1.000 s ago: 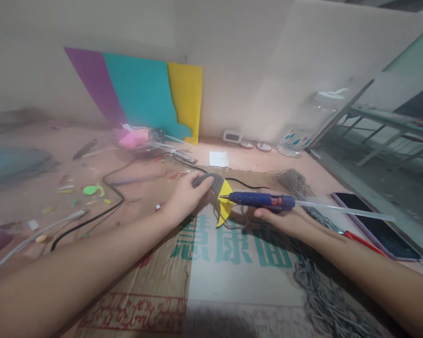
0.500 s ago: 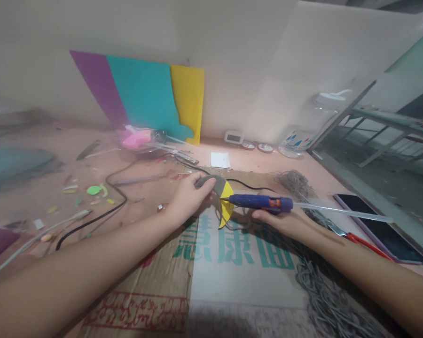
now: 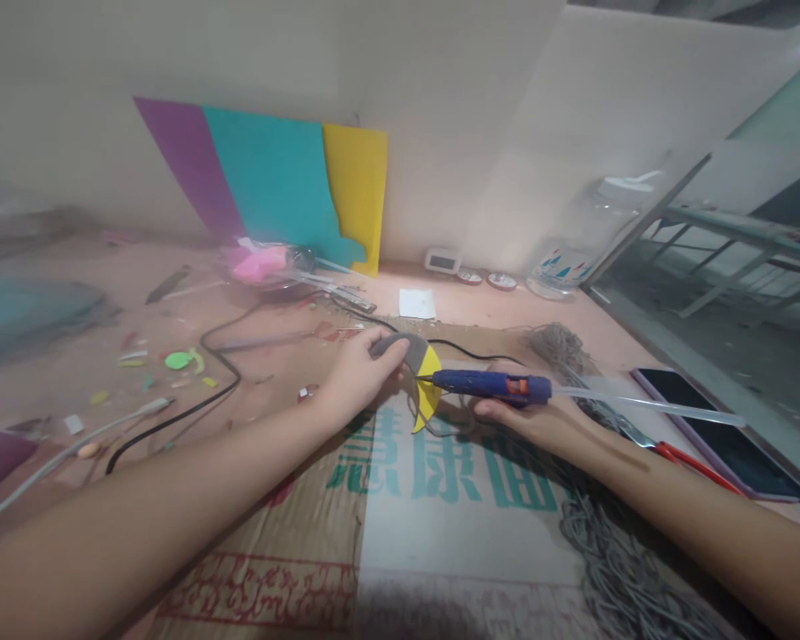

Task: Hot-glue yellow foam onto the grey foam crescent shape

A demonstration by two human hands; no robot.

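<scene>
Left hand around grey-yellow crescent, right hand around glue gun (nozzle at inner edge), broad cardboard below.

Green Chinese characters stand on the cardboard, too unclear to read

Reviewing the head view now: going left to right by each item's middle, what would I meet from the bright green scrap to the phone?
Bright green scrap → left hand → gray-and-yellow crescent → glue gun's blue body → upper gray yarn clump → phone.
</scene>
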